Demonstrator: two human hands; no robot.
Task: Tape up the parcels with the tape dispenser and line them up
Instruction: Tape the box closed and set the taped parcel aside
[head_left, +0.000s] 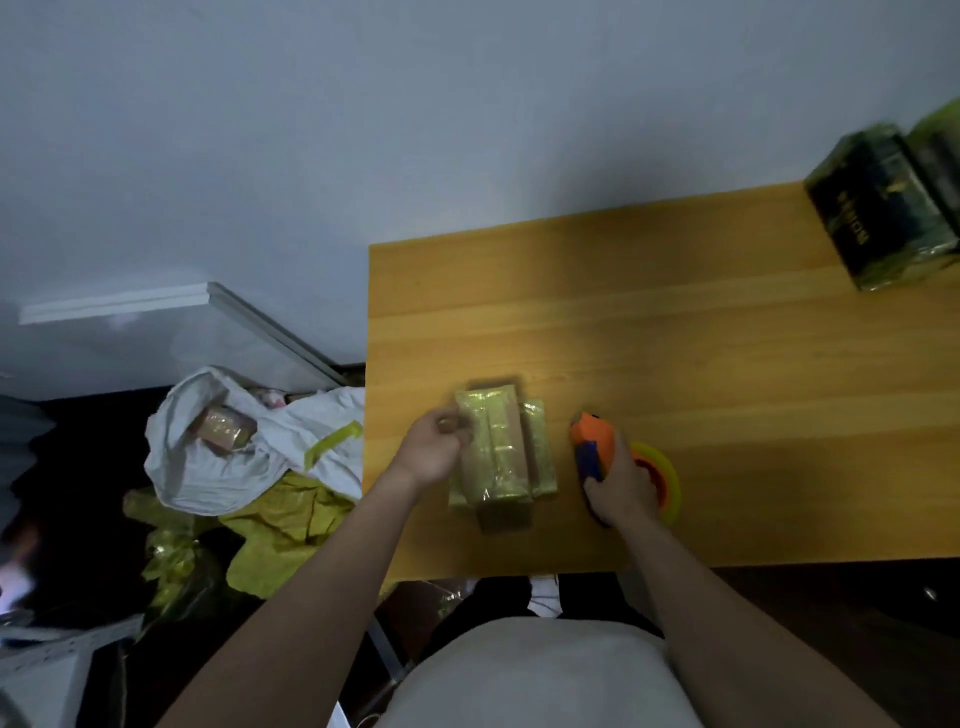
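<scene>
A brown parcel (500, 452) lies on the wooden surface (675, 322) near its front left corner, long side running away from the person. Strips of yellowish tape cross its top and wrap its sides, and loose tape flaps spread out onto the wood on both sides.

The left hand (432, 448) is at the parcel's left edge. Its fingers (451, 422) are curled at the far left corner of the parcel, where they seem to pinch the tape or the edge; motion blur hides exactly what they hold.

The right hand (621, 480) sits just right of the parcel, apart from it, and grips the dispenser (589, 447). The fingers wrap the blue handle, with the orange head pointing away from the person and the yellow-green tape roll (670, 480) showing beyond the knuckles. The dispenser rests on or just above the surface; which one is unclear.

At the far right end of the surface, by the wall, stand two dark boxes (878, 208) wrapped in greenish film, side by side and touching, well apart from the parcel.

Left of the surface, lower down, lies a crumpled white bag (249, 457) with a small taped package (223, 426) in its mouth, and yellow-green wrapping (280, 535) is heaped beneath it.
</scene>
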